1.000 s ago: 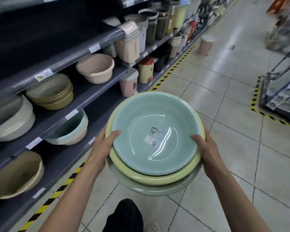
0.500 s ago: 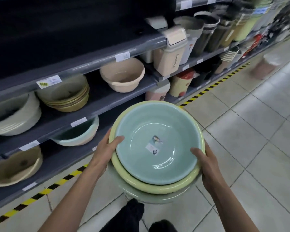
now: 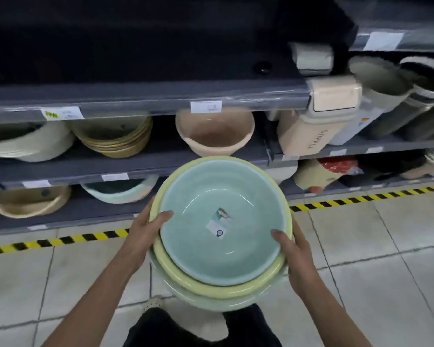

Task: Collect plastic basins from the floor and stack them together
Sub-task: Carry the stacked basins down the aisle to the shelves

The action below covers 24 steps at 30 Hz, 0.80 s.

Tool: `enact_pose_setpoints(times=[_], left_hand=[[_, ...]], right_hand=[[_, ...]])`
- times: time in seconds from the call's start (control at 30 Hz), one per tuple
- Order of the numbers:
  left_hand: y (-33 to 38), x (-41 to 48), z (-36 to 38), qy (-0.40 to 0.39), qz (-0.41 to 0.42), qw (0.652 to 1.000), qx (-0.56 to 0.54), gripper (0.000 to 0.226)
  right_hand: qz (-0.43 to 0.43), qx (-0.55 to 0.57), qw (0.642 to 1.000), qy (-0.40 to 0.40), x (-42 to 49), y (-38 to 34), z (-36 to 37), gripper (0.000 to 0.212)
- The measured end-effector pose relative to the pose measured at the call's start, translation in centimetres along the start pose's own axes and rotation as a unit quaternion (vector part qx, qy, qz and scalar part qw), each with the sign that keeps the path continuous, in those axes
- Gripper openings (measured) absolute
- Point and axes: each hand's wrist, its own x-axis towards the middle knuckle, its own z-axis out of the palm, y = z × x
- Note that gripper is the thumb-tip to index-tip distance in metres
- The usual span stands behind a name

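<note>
I hold a stack of three nested plastic basins in front of me, above the floor. A teal basin [image 3: 206, 249] with a sticker inside sits on top, in a yellow-green basin [image 3: 236, 289], which sits in a pale green basin [image 3: 206, 303]. My left hand [image 3: 145, 236] grips the stack's left rim, thumb over the teal basin's edge. My right hand [image 3: 293, 254] grips the right rim, thumb inside as well.
A grey store shelf [image 3: 145, 97] faces me with a beige basin [image 3: 214, 132], stacked tan basins [image 3: 115, 139], a teal-and-cream basin [image 3: 120, 192] and bins [image 3: 318, 121]. Yellow-black tape [image 3: 60, 240] marks the tiled floor along the shelf. My dark trouser legs [image 3: 161, 329] show below.
The view has swung left from the aisle to face the shelf straight on. Both hands keep the same grip on the stack, which stays in front of me.
</note>
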Motion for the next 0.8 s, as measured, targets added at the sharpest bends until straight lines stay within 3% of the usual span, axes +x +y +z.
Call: enact_pose_setpoints(times=[0.17,0.37,0.7,0.8], left_hand=[[-0.9,4.4,3.5,0.048,-0.005,0.998,-0.037,0.042],[-4.7,11.2,3.9,0.065,-0.034,0.996,-0.041,0.043],[-18.9,23.7,1.2,0.065,-0.063,0.996,0.002,0.068],[-23.6,27.6,0.6,0.075,-0.067,0.995,-0.001,0.062]], right_hand=[[0.034,-0.027,0.998,-0.040,8.4,-0.5,-2.5,0.062],[0.055,-0.030,0.997,-0.048,16.0,3.3,-1.7,0.052],[0.081,-0.037,0.995,-0.035,25.6,19.9,0.4,0.056],[0.092,-0.035,0.995,-0.021,29.1,24.9,1.1,0.055]])
